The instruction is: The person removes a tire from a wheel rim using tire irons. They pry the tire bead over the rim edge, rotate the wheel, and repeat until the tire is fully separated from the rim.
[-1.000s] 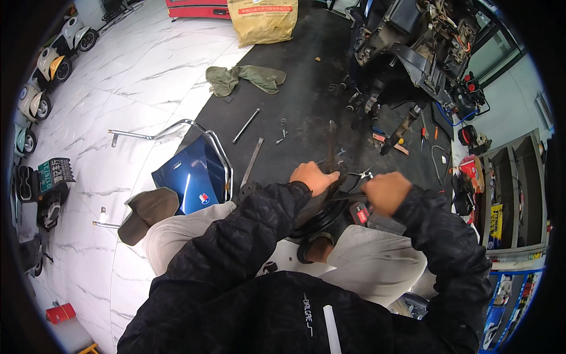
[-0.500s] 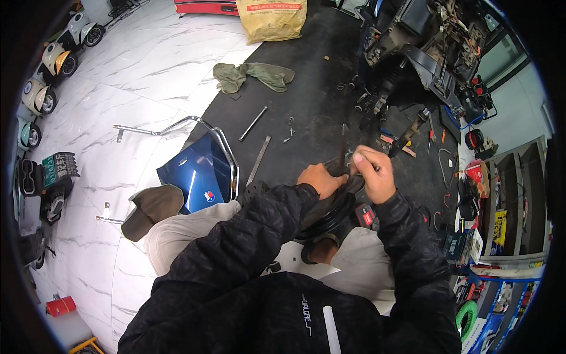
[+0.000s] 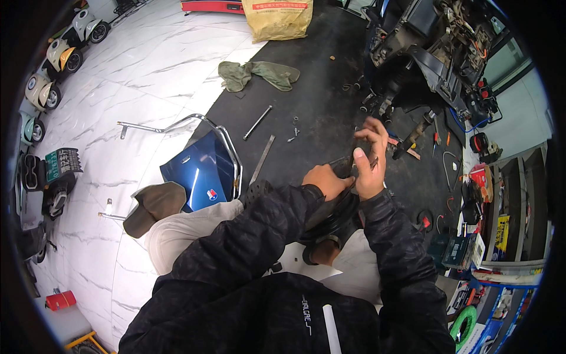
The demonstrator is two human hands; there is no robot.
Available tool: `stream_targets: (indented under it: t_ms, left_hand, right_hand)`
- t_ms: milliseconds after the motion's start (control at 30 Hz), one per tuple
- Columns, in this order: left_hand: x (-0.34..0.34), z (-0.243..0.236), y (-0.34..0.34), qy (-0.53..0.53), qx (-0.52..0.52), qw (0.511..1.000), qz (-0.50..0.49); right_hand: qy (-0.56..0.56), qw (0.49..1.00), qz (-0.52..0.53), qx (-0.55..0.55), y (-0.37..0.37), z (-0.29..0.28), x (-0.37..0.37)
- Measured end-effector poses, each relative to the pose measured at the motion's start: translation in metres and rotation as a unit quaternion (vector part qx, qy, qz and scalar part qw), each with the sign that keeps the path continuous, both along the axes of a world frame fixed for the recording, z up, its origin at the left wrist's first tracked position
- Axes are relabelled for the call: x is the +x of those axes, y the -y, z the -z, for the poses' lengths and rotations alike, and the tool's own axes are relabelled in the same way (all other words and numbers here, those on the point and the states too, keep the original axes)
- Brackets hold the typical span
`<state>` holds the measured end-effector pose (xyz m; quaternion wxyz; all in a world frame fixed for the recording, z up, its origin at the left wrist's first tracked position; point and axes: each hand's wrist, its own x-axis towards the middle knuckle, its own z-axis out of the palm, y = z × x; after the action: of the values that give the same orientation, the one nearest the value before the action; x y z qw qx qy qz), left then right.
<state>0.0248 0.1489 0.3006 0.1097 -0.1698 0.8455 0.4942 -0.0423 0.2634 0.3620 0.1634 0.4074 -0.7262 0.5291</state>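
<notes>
In front of my knees stands a black, ringed, tyre-like part (image 3: 335, 217), largely covered by my hands and sleeves. My left hand (image 3: 328, 180) is closed at its upper end, the fingers curled and the thumb pressed toward a dark flat piece (image 3: 341, 165). Close beside it, my right hand (image 3: 371, 162) is raised with fingers stretched upward and slightly blurred. A thin dark piece shows by its thumb; whether the hand grips it I cannot tell. A metal bar (image 3: 262, 159) and a long bolt-like rod (image 3: 257, 123) lie on the dark mat to the left.
A blue body panel (image 3: 197, 171) and a chrome tube rail (image 3: 227, 144) lie left of me. Green cloth gloves (image 3: 259, 75) rest farther off. A stripped vehicle frame (image 3: 421, 65) stands at far right, shelving (image 3: 513, 206) nearer. Small parts and tools are scattered on the mat (image 3: 318, 106).
My right hand has unfolded from a closed grip and lifted slightly. The upright thin rod near it no longer shows upright. My left hand has stayed on the part. The view has shifted slightly.
</notes>
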Motion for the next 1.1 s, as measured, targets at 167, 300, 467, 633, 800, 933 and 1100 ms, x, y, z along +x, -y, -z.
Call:
stream_targets:
  t_ms: [167, 300, 467, 633, 800, 933, 1100]
  left_hand:
    - [0.001, -0.003, 0.0, -0.043, 0.003, 0.999, -0.009]
    - [-0.003, -0.001, 0.0, 0.011, -0.003, 1.0, 0.008]
    - [-0.002, -0.003, 0.003, 0.002, -0.01, 1.0, 0.018]
    - [-0.001, -0.005, 0.002, -0.002, -0.019, 0.999, 0.027]
    - [-0.003, 0.004, 0.002, -0.018, -0.02, 1.0, 0.011]
    - [-0.006, 0.012, 0.008, -0.006, -0.033, 0.999, 0.005]
    - [-0.005, 0.01, 0.001, 0.018, -0.048, 0.999, -0.017]
  right_hand:
    - [0.309, 0.932, -0.169, -0.089, -0.001, 0.004, -0.002]
    - [0.347, 0.924, -0.16, -0.03, -0.006, -0.001, -0.002]
    - [0.267, 0.956, -0.114, -0.037, -0.01, -0.001, 0.006]
    - [0.228, 0.97, -0.035, -0.073, -0.039, -0.001, 0.026]
    - [0.376, 0.905, -0.043, -0.192, -0.089, -0.001, 0.055]
    - [0.428, 0.865, 0.019, -0.261, -0.107, 0.012, 0.07]
    - [0.393, 0.877, 0.026, -0.275, -0.107, 0.017, 0.078]
